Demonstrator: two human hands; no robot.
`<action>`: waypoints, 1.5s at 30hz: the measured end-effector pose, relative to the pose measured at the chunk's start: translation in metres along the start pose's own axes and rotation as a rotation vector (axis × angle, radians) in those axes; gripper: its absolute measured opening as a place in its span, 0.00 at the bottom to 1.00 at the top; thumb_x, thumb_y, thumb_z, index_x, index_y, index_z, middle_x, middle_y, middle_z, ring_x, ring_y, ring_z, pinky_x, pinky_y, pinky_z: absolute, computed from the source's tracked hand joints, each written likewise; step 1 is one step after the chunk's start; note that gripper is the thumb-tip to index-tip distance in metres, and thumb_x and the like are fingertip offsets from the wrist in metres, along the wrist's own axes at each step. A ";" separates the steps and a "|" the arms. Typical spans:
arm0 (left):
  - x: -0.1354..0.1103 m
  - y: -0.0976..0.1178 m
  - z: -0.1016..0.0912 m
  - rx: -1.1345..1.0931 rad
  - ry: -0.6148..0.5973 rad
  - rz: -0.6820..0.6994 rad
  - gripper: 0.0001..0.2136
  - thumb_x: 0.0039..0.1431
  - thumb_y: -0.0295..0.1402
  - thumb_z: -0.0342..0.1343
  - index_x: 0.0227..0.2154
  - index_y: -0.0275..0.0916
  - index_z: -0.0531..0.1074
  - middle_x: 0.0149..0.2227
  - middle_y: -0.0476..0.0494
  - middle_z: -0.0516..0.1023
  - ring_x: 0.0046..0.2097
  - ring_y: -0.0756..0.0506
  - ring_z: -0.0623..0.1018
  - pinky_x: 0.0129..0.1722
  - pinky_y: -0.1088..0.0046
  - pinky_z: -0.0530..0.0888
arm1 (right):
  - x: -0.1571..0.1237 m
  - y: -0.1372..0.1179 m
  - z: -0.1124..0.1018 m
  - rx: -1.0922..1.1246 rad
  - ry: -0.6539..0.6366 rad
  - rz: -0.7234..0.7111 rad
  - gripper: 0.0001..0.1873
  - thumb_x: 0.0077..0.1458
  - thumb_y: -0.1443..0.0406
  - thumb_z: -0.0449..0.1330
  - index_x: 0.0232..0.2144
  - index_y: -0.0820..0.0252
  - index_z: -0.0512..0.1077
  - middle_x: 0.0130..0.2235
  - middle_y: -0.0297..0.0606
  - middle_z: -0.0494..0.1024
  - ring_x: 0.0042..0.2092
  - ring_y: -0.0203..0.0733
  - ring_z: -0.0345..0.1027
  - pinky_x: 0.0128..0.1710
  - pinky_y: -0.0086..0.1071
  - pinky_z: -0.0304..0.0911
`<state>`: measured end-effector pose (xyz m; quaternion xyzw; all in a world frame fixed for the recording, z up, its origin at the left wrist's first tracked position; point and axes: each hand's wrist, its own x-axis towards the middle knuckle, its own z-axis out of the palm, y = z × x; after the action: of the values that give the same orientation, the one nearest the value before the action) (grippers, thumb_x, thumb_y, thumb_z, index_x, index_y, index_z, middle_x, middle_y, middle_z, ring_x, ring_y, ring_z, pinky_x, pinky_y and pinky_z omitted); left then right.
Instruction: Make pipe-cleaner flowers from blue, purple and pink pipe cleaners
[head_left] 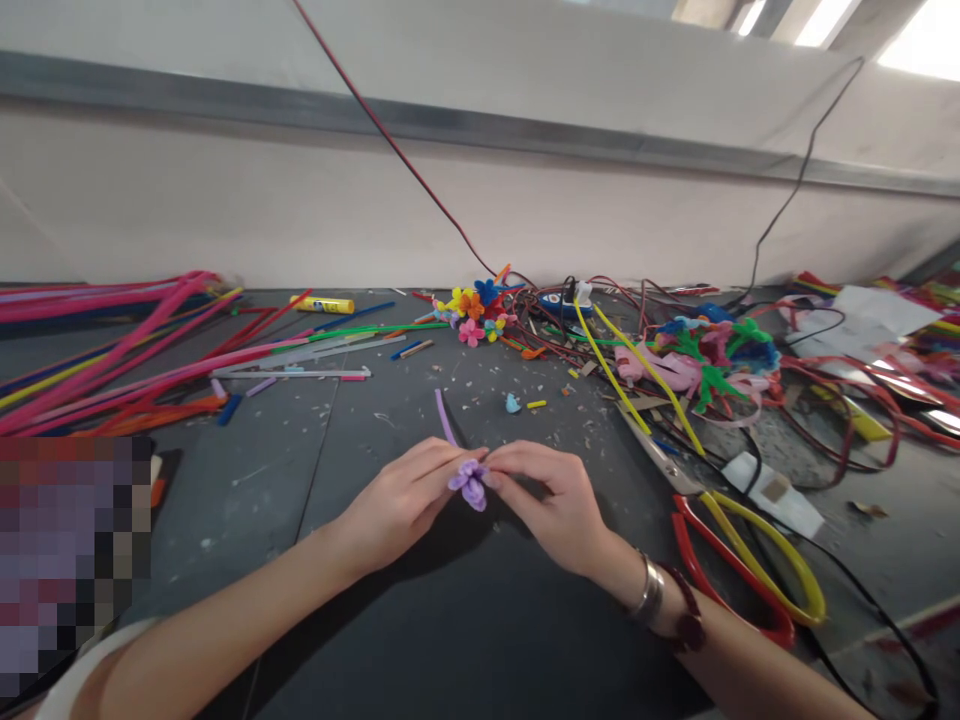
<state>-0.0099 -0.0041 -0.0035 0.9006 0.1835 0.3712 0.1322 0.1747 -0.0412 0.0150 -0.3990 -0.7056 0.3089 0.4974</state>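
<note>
Two hands in play, meeting at the middle of the dark grey counter (420, 640): the left hand (405, 497) and the right hand (561, 500) are both curled in, fingertips pinching one small purple pipe-cleaner flower (471, 483) from either side, the other fingers loosely folded. The flower sits just above the counter between the two sets of fingertips, and its single purple stem runs up and away to the left behind the left hand. On the right wrist, two bands: one silver metal bracelet (649, 590) and one dark red band (687, 628) beside it. Just right of that wrist lies one pair of scissors with a red and a yellow loop handle (742, 565), blades pointing up the counter. Crossing above the blades, two long yellow pipe cleaners (637, 385). Ahead of the hands, one tiny pale blue scrap (513, 403). Further back, two bunches of finished multicoloured pipe-cleaner flowers: one at centre (474, 305), one off to the right (712, 350) in a tangle of red wire. Far left, a big sheaf of pink pipe cleaners (112, 350), too many to count, and one yellow glue stick (322, 304) lying on its side. Up the wall, two cables: one red cable (390, 140), one black cable (795, 190).
</note>
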 end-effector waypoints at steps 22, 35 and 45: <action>-0.001 -0.001 -0.003 0.035 0.134 -0.004 0.16 0.53 0.19 0.53 0.45 0.36 0.67 0.39 0.42 0.76 0.41 0.46 0.74 0.41 0.68 0.73 | -0.001 -0.003 0.002 -0.099 0.046 -0.031 0.06 0.50 0.70 0.56 0.31 0.59 0.72 0.30 0.37 0.75 0.32 0.37 0.69 0.34 0.31 0.66; 0.008 0.025 0.003 -0.336 0.340 -0.513 0.12 0.47 0.26 0.59 0.36 0.38 0.65 0.35 0.47 0.68 0.33 0.50 0.74 0.33 0.74 0.76 | -0.007 0.010 0.005 -0.297 0.133 -0.143 0.08 0.50 0.73 0.55 0.33 0.59 0.71 0.32 0.38 0.75 0.35 0.37 0.69 0.36 0.30 0.66; 0.012 0.026 0.008 -0.653 0.247 -0.788 0.10 0.49 0.26 0.59 0.36 0.38 0.72 0.34 0.50 0.78 0.36 0.51 0.77 0.38 0.82 0.74 | -0.007 0.010 0.013 -0.044 0.085 0.163 0.07 0.53 0.68 0.54 0.35 0.59 0.71 0.32 0.35 0.77 0.32 0.34 0.72 0.34 0.27 0.67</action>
<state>0.0099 -0.0235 0.0081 0.6246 0.3971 0.4348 0.5130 0.1661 -0.0425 -0.0008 -0.4788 -0.6556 0.3157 0.4912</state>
